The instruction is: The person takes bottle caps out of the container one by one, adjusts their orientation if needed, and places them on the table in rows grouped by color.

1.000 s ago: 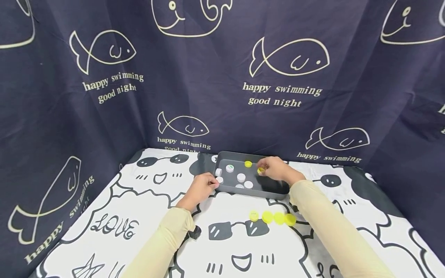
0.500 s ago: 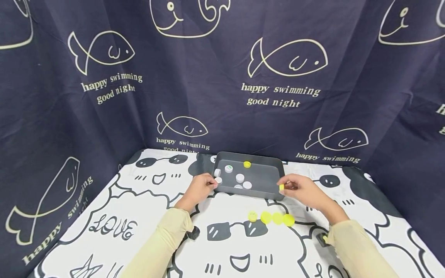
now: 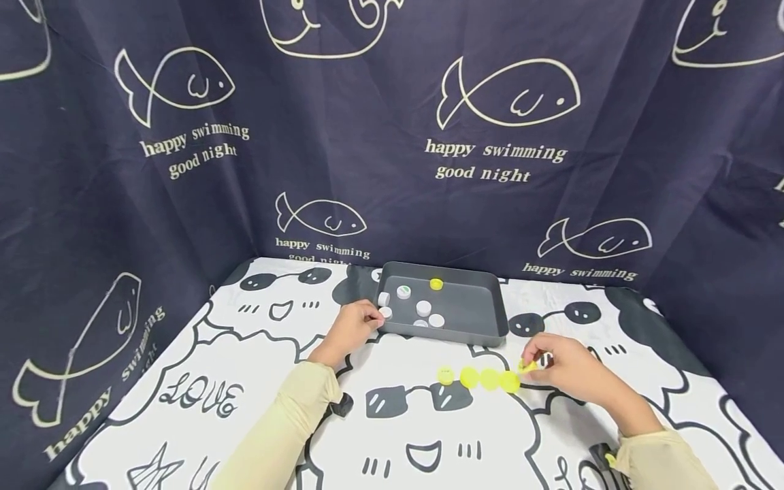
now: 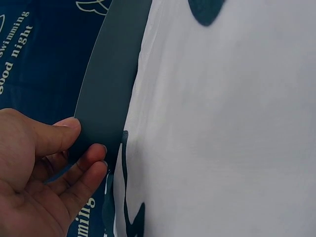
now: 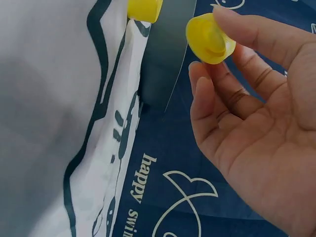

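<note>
My right hand (image 3: 569,367) pinches a yellow bottle cap (image 5: 211,38) between thumb and fingers, its hollow side showing in the right wrist view. In the head view it is close to the right end of a row of several yellow caps (image 3: 488,379) on the cloth. My left hand (image 3: 350,330) grips the near left corner of a dark grey tray (image 3: 471,335), thumb on the rim and fingers under the wall in the left wrist view. Inside the tray lie several white caps (image 3: 423,308) and one yellow cap (image 3: 436,284) toward the back.
A white cloth (image 3: 257,388) with black cartoon drawings covers the table. Behind it hangs a dark blue curtain (image 3: 392,150) printed with fish, close to the tray's far side.
My right hand has taken a yellow cap out of the tray and carried it toward the front right, beside the row. My left hand stays at the tray corner.
</note>
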